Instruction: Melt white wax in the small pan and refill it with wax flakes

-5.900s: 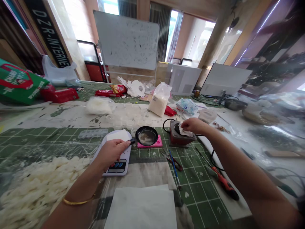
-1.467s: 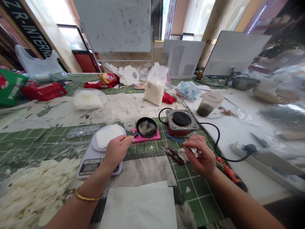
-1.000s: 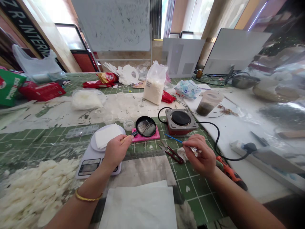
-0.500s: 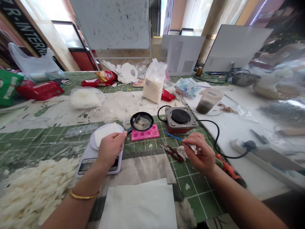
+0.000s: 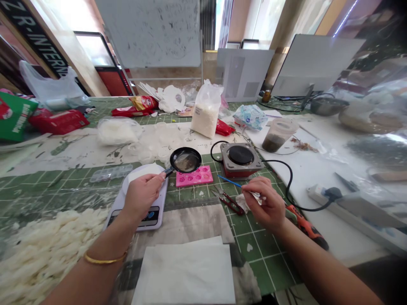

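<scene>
the left hand [image 5: 141, 197] curls its fingers tight around the handle of a small black frying pan [image 5: 185, 160], held just beyond a pink silicone mould [image 5: 193, 176]. the right hand [image 5: 263, 203] pinches a blue-handled brush [image 5: 229, 181] and a crumpled white tissue [image 5: 244, 202] between its fingertips.

Between the left hand [image 5: 141, 199] and the right hand [image 5: 263, 203], a strip of green cutting mat [image 5: 254, 258] offers a low path, but red-handled snips [image 5: 231, 203] lie just beside the right hand. The blue-handled brush [image 5: 229, 180] juts from the right fingers toward the hot plate [image 5: 241, 156], whose black cord [image 5: 290, 186] loops around that side. The small black frying pan [image 5: 185, 160] blocks reaching forward past the left hand, above the pink silicone mold [image 5: 193, 176] and the kitchen scale [image 5: 155, 216].
</scene>
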{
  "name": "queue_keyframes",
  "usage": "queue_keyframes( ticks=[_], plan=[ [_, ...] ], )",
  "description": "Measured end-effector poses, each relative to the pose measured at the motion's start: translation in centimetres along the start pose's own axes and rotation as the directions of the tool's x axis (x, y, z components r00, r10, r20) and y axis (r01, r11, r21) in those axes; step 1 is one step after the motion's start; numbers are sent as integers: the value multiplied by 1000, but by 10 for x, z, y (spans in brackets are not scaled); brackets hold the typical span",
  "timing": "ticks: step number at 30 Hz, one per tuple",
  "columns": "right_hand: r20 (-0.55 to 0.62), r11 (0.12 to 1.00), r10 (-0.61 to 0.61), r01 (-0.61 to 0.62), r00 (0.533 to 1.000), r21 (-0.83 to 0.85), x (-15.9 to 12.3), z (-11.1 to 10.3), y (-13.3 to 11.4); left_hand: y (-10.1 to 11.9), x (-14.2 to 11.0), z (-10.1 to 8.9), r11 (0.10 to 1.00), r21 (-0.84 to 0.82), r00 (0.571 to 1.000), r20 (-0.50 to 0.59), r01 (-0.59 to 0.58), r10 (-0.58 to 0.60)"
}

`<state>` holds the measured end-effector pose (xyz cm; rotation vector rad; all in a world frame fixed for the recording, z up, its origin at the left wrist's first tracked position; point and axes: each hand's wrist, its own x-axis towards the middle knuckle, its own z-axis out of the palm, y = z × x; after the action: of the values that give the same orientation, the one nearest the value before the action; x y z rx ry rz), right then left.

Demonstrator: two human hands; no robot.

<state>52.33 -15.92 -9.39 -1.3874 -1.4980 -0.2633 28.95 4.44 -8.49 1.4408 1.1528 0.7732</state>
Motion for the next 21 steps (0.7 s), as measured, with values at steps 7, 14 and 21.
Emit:
queue_keyframes(
  ticks=[7, 14, 21],
  plan=[
    [-9, 1000, 3, -3, 1000, 16, -2, 0, 1, -2, 4, 15, 999, 18, 999, 13, -30, 29],
    [-13, 1000, 8, -8, 1000, 20, -1, -1, 2, -8, 7, 24, 982, 144, 993, 6, -121, 121],
    [17, 999, 34, -34, 999, 30, -3, -1, 2, -5, 4, 24, 878, 437, 974, -18, -194, 224]
  ],
)
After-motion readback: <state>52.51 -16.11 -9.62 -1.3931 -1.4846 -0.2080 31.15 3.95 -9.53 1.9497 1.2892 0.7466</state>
